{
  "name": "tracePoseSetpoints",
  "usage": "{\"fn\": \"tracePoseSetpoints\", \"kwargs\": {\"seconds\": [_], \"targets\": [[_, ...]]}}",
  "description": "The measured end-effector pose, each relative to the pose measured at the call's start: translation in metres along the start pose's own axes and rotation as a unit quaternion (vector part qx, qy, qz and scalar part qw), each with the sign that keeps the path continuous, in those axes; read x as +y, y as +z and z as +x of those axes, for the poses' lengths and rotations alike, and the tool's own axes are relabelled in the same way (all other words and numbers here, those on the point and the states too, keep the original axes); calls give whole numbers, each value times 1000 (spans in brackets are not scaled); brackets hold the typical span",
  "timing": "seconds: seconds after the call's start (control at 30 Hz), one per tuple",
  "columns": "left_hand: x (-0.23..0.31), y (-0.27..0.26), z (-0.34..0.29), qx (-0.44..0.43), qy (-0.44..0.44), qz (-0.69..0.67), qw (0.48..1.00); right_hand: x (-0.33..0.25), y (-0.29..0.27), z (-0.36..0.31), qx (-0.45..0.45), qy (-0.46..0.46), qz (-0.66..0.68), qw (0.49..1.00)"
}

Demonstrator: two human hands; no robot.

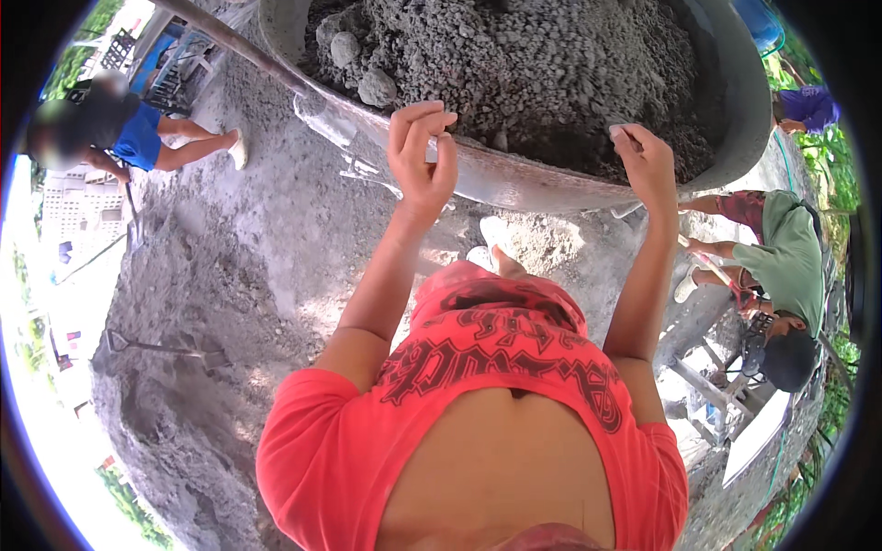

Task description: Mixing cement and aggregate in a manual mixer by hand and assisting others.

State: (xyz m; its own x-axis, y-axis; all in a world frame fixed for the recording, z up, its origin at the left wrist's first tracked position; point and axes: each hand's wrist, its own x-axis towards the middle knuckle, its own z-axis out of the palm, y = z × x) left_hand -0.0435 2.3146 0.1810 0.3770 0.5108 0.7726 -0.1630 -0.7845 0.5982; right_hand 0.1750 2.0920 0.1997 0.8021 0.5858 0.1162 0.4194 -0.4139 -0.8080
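Observation:
In front of me stands a wide metal tub [514,188], heaped with a grey, crumbly, gravelly mix [542,64]. My left hand [425,156] is raised at the tub's near rim, its fingers loosely curled and a gap showing between thumb and fingers. Nothing shows in it. My right hand [648,161] hangs over the right part of the near rim, fingers bent toward the left above the mix, with no object visible in it. A few rounded lumps [377,88] sit at the mix's left edge.
A long pole [230,41] slants to the tub's left rim. At left, a person in blue shorts [138,138] holds a tool; a shovel [170,350] lies on grey ground. Another person in a green shirt [792,257] bends at right beside a wooden frame [712,390]. A blue container [759,23] stands beyond.

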Motion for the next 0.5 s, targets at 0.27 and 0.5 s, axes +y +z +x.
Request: {"fn": "tracePoseSetpoints", "kwargs": {"seconds": [0.27,0.5], "targets": [[-23,-44,23,89,-79,-2,993,3,-6,2,45,36,-11,998],[-57,-84,29,163,-222,10,961,5,-9,-5,215,59,-16,975]]}}
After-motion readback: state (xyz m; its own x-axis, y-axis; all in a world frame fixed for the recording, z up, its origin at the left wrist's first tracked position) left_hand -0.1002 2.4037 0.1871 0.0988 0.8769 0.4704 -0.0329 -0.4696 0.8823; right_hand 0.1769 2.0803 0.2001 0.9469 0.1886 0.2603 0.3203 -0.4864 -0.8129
